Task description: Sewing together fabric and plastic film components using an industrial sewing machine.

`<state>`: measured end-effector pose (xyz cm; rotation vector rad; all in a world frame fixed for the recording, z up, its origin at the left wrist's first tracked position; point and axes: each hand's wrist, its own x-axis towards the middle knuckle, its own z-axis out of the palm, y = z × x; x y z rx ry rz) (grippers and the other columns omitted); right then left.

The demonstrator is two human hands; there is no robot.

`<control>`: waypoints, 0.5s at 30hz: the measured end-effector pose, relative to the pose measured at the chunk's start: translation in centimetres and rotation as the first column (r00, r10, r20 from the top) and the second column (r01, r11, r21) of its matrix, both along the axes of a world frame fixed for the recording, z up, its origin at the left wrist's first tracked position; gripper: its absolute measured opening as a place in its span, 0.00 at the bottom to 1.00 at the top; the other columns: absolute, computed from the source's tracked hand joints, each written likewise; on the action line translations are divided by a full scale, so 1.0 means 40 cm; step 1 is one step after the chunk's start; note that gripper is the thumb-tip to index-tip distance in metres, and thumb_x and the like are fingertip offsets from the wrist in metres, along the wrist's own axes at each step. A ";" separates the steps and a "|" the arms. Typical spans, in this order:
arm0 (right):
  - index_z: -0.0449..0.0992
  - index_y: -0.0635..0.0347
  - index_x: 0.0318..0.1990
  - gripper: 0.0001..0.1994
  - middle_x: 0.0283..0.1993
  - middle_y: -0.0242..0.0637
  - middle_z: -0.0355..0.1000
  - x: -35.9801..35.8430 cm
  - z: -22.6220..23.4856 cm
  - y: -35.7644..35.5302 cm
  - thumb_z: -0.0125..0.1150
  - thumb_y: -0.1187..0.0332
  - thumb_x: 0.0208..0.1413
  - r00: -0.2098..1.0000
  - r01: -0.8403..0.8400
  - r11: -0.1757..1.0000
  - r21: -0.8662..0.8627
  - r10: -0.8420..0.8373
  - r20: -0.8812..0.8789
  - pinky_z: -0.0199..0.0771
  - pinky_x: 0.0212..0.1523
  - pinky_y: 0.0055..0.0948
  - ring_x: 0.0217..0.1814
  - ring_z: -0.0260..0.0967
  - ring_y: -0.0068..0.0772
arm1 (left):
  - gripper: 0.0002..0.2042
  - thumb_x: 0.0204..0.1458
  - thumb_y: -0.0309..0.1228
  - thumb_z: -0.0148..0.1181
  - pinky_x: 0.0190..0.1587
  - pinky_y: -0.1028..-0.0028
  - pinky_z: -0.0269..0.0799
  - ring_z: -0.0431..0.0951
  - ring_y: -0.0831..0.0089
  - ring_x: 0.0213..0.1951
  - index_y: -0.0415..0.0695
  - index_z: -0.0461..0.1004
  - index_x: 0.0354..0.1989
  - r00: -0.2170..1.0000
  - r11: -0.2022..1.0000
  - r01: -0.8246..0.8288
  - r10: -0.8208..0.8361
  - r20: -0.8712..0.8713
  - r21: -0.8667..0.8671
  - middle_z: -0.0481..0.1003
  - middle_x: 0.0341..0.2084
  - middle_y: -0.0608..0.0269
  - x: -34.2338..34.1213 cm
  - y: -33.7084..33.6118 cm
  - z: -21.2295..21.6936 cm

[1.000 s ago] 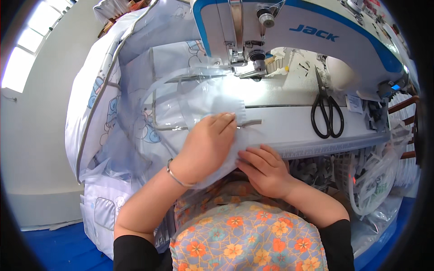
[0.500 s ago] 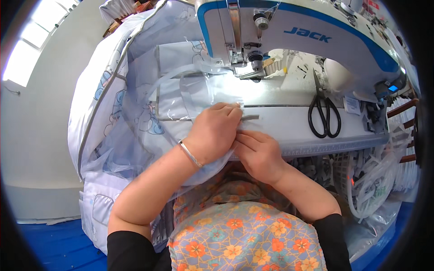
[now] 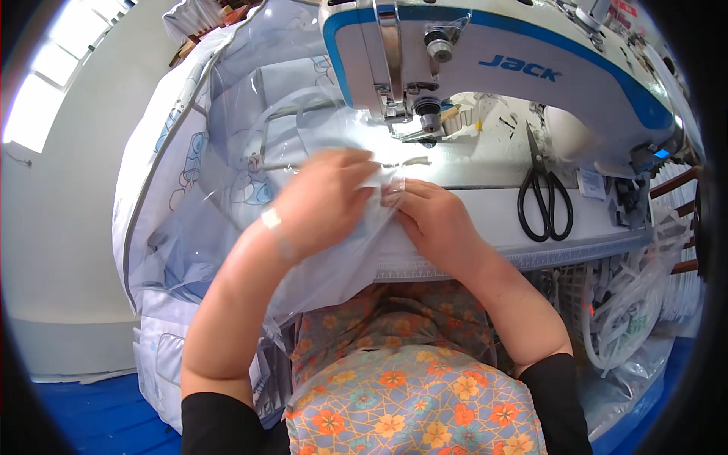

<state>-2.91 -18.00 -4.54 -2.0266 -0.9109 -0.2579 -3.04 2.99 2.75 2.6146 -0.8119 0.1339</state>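
Observation:
A clear plastic sheet (image 3: 341, 269) drapes over white printed fabric with grey binding (image 3: 284, 165), left of and below the sewing machine's needle area (image 3: 413, 133). My right hand (image 3: 438, 220) pinches the sheet's edge near the front of the machine bed, fingertips pressed together. Just left of it, my left hand (image 3: 324, 199) is over the sheet, its fingers smeared by motion, so their grip is unclear. A short grey strip end (image 3: 415, 161) lies on the bed beyond both hands.
The white and blue sewing machine (image 3: 462, 53) arches over the far side. Black-handled scissors (image 3: 544, 199) lie on the bed to the right. A ruler strip (image 3: 425, 271) runs along the front edge. At the lower right is a plastic basket (image 3: 572, 292) beside clear plastic scraps (image 3: 626, 326).
My left hand has moved left, away from the right hand, and is blurred. The plastic and the strip end have shifted; the right hand has moved slightly, still at the sheet's edge.

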 end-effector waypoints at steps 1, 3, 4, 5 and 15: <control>0.78 0.65 0.43 0.13 0.49 0.50 0.77 0.002 -0.002 -0.006 0.61 0.80 0.47 1.000 0.014 1.000 0.002 -0.014 -0.007 0.74 0.56 0.44 0.55 0.73 0.54 | 0.16 0.51 0.26 0.60 0.60 0.57 0.67 0.71 0.49 0.58 0.36 0.77 0.49 0.988 0.994 -0.111 0.107 0.114 0.022 0.75 0.53 0.45 -0.032 0.025 0.040; 0.74 0.64 0.54 0.23 0.58 0.53 0.72 -0.001 0.005 -0.017 0.58 0.82 0.46 0.997 -0.036 0.989 -0.146 0.045 0.059 0.69 0.63 0.42 0.64 0.67 0.53 | 0.19 0.52 0.27 0.61 0.63 0.56 0.64 0.69 0.48 0.62 0.38 0.76 0.53 0.889 0.931 -0.365 0.342 0.304 0.020 0.72 0.56 0.42 -0.113 0.107 0.066; 0.74 0.64 0.54 0.23 0.58 0.53 0.72 -0.011 0.019 -0.014 0.58 0.82 0.46 0.998 -0.030 0.990 -0.141 0.038 0.053 0.69 0.63 0.42 0.64 0.67 0.53 | 0.20 0.51 0.28 0.62 0.65 0.55 0.62 0.67 0.47 0.63 0.39 0.75 0.55 0.799 0.864 -0.504 0.468 0.377 -0.005 0.71 0.58 0.41 -0.153 0.157 0.058; 0.71 0.64 0.58 0.26 0.62 0.51 0.69 -0.028 0.040 -0.003 0.57 0.82 0.47 0.989 -0.147 0.987 -0.071 0.144 -0.047 0.66 0.66 0.41 0.67 0.64 0.50 | 0.20 0.51 0.28 0.62 0.65 0.55 0.62 0.67 0.47 0.63 0.39 0.75 0.55 0.798 0.861 -0.509 0.469 0.379 0.007 0.71 0.58 0.41 -0.196 0.196 0.040; 0.58 0.61 0.65 0.29 0.68 0.39 0.58 -0.082 0.016 0.253 0.59 0.78 0.56 0.473 -0.048 0.676 0.735 0.664 -0.580 0.62 0.67 0.38 0.71 0.57 0.34 | 0.34 0.51 0.50 0.64 0.68 0.57 0.56 0.60 0.42 0.67 0.49 0.69 0.65 0.767 0.750 -0.633 0.642 0.023 0.190 0.61 0.66 0.36 -0.081 0.344 -0.128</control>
